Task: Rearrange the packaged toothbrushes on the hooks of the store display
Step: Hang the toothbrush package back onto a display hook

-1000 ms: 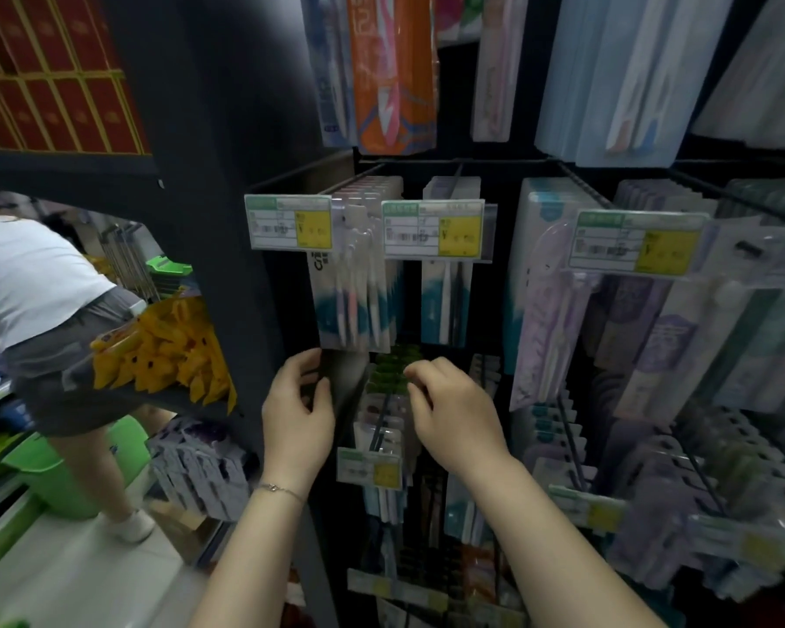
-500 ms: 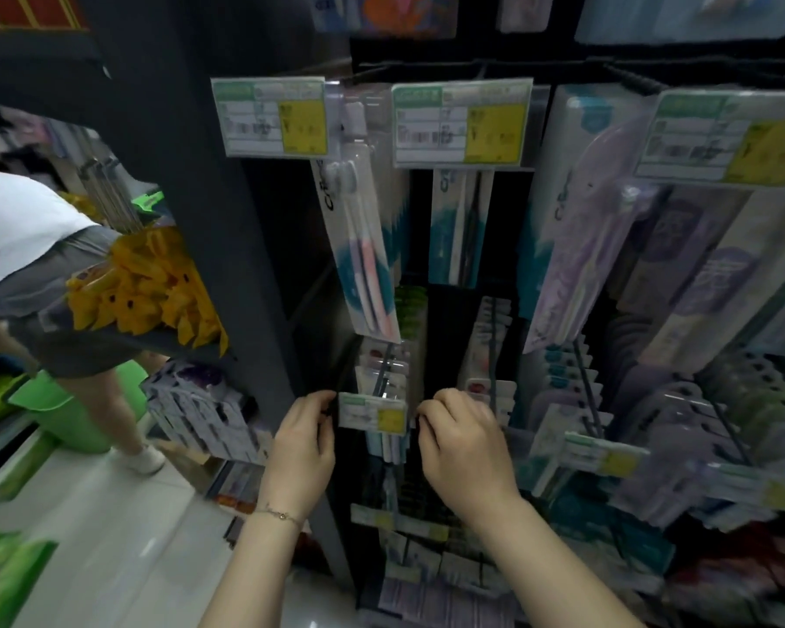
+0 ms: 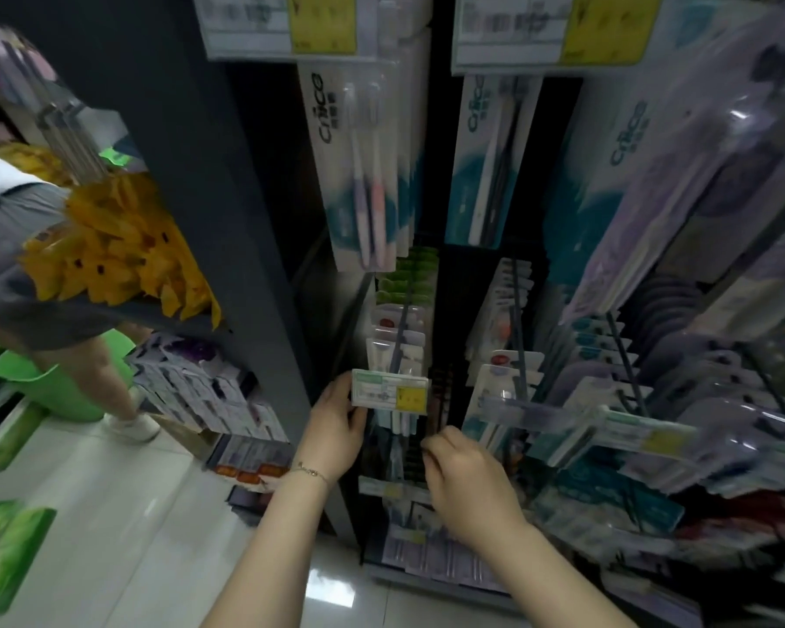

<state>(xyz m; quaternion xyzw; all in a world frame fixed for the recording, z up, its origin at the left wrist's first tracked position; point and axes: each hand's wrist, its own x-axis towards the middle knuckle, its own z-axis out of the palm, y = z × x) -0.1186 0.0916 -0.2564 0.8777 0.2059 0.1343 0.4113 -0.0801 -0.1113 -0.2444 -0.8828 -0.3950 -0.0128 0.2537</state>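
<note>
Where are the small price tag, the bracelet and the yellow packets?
small price tag (image 3: 381, 391): head view, on its white printed part.
bracelet (image 3: 311, 472): head view, on its thin chain.
yellow packets (image 3: 114, 247): head view, middle of the bunch.

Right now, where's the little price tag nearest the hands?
Head view, low centre: the price tag fronts a hook of packaged toothbrushes, just right of the left hand and above the right hand.

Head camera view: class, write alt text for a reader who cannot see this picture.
A person's hands reach into a store display of packaged toothbrushes: the left hand is at the left edge of a price tag, the right hand, fingers curled, just below it. Larger packs hang above.
</note>
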